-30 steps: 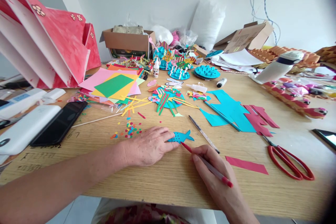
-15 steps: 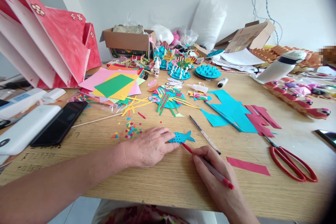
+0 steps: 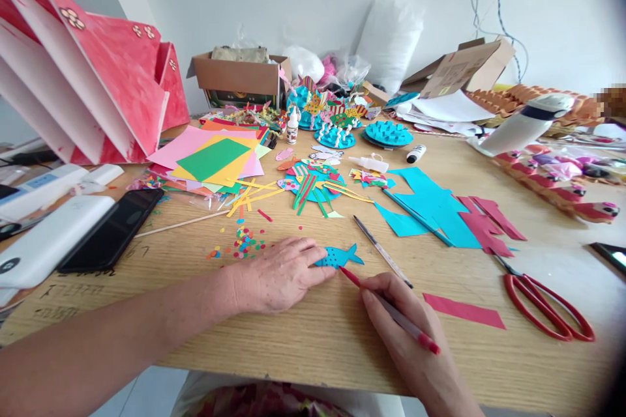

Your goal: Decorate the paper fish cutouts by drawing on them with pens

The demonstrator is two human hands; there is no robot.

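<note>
A small blue paper fish point(image 3: 337, 257) with dark dots on its body lies on the table, tail to the right. My left hand point(image 3: 281, 273) rests over its head end, holding it down against the tabletop with thumb and fingers; that end is hidden. In my right hand point(image 3: 403, 322) is a red pen point(image 3: 374, 296), gripped between thumb and fingers, its tip at the fish's lower edge. A clear-barrelled pen point(image 3: 382, 251) lies just beyond my right hand. To the right are a red paper strip point(image 3: 464, 311) and red-handled scissors point(image 3: 548, 303).
Coloured paper dots point(image 3: 247, 241) and yellow strips point(image 3: 252, 195) lie beyond my left hand. Blue paper point(image 3: 430, 205) is at right centre, a coloured paper stack point(image 3: 212, 159) at left. A phone point(image 3: 112, 228) and a white power bank point(image 3: 53, 241) lie far left. Glue bottles point(image 3: 292, 127) stand behind.
The pen in my right hand has tilted very slightly, its back end a little further right. The fish and my left hand stay put; the whole view has shifted a touch.
</note>
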